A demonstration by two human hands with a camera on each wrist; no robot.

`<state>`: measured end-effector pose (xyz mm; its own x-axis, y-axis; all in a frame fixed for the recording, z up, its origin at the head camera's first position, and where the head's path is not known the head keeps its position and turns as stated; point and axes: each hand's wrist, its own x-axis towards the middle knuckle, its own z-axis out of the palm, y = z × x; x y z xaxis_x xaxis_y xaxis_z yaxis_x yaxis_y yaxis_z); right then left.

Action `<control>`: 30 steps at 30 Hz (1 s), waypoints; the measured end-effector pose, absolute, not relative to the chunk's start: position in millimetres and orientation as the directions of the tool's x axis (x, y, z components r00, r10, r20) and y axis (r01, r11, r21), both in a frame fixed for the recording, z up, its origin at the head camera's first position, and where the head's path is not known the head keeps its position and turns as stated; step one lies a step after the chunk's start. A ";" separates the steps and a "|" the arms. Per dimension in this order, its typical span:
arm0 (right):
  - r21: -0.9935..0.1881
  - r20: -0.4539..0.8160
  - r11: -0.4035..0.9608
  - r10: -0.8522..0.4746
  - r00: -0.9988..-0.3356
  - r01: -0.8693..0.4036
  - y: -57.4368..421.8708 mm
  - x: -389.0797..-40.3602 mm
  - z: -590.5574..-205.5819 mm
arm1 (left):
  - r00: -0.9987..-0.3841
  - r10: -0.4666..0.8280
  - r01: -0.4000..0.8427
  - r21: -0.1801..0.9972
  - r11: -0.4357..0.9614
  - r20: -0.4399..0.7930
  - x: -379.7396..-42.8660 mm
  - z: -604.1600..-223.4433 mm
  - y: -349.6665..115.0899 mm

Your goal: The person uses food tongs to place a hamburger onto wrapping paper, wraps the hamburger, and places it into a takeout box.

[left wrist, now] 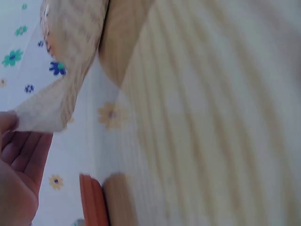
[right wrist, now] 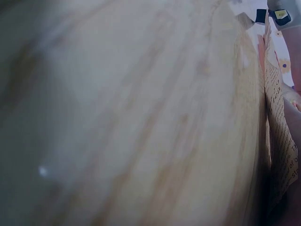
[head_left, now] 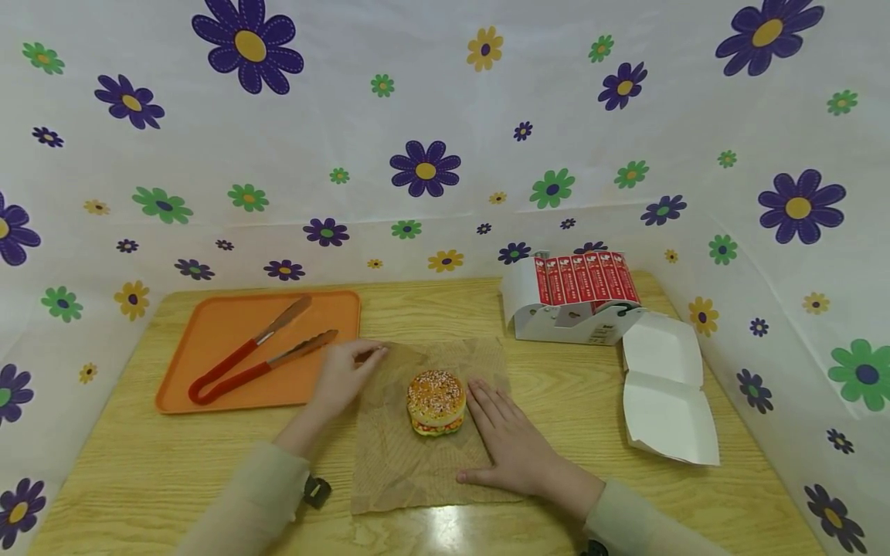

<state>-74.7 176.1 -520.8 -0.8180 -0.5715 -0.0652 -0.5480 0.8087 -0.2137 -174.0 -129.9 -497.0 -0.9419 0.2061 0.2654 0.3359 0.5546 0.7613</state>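
Note:
A burger [head_left: 436, 403] with a seeded bun sits near the middle of a brown sheet of wrapping paper [head_left: 399, 471] on the table. At the paper's far left corner my left hand [head_left: 345, 376] pinches the edge between thumb and fingers; the left wrist view shows that paper corner [left wrist: 44, 110] raised in the grip. My right hand [head_left: 511, 444] lies with straight fingers on the right part of the paper, fingertips right beside the burger. In the right wrist view the printed paper [right wrist: 280, 127] shows along the right side, the hand mostly out of sight.
An orange tray [head_left: 208, 324] at the left bears red-handled tongs [head_left: 232, 361]. Back right stands a white box [head_left: 531, 320] holding several red packets [head_left: 584, 279]. An unfolded white carton [head_left: 667, 409] lies at the right. Flower-printed cloth [head_left: 431, 100] surrounds the table [head_left: 570, 394].

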 end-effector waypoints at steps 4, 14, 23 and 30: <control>-0.211 -0.067 0.809 -0.571 -0.818 -0.548 175.9 -74.8 -520.7 | -0.937 0.171 0.346 0.751 0.562 0.304 -164.8 -490.3 -118.7; -0.209 -0.075 0.813 -0.568 -0.820 -0.544 176.0 -75.3 -522.8 | -0.867 0.228 0.487 0.655 0.577 0.444 -146.5 -481.2 -91.4; -0.221 -0.074 0.811 -0.568 -0.819 -0.542 175.7 -74.7 -522.0 | -0.685 0.468 0.706 0.350 0.616 0.559 -129.0 -478.5 -71.0; -0.215 -0.049 0.807 -0.572 -0.819 -0.550 176.4 -74.7 -522.8 | -0.553 0.610 0.806 0.177 0.565 0.568 -119.8 -482.1 -64.7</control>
